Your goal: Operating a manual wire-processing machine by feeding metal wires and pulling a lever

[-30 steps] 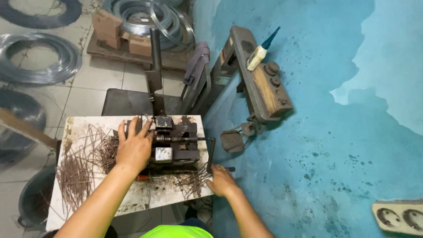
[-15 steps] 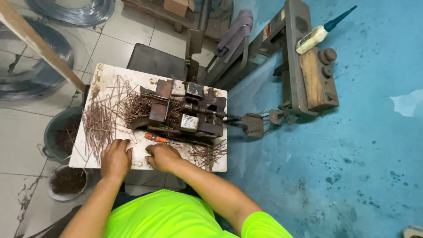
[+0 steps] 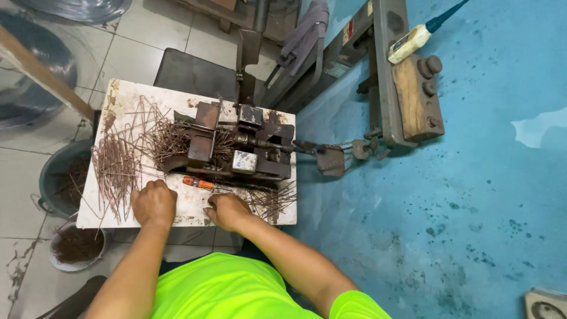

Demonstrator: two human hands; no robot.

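Note:
My left hand rests as a loose fist on the white worktable, beside a spread of thin rusty wire pieces. My right hand lies curled on the table's near edge, just below an orange-handled screwdriver. Whether either hand grips any wire I cannot tell. Behind the hands stands a rusty metal wire-bending jig with more wire pieces piled against it. A further small heap of wire pieces lies to the right of my right hand.
A dark bucket and a small bowl of wire bits sit on the tiled floor at left. A metal frame with a wooden block stands on the blue floor at right. Wire coils lie at upper left.
My left hand has come off the jig and down to the table's near edge. My right hand moved in from the table's right corner. The view tilted down and shifted left.

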